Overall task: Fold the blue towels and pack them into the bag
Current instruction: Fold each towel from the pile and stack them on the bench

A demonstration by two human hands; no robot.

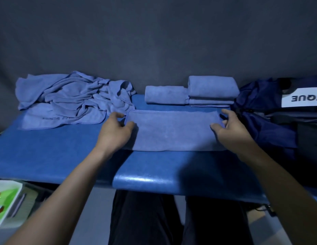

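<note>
A blue towel [173,131] lies flat on the blue table [56,152], folded into a wide strip in front of me. My left hand [115,131] pinches its left end between thumb and fingers. My right hand [232,128] pinches its right end the same way. At the back left sits a heap of unfolded blue towels [72,99]. Behind the strip lie a single folded towel [164,94] and a short stack of folded towels [212,91]. The dark blue bag [263,128] with a white label slumps at the right end of the table.
A grey wall rises right behind the table. A white tray [5,202] with green and red items sits low at the left, below the table edge. My dark trousers show under the table's front edge. A dark case lies beside the bag at the far right.
</note>
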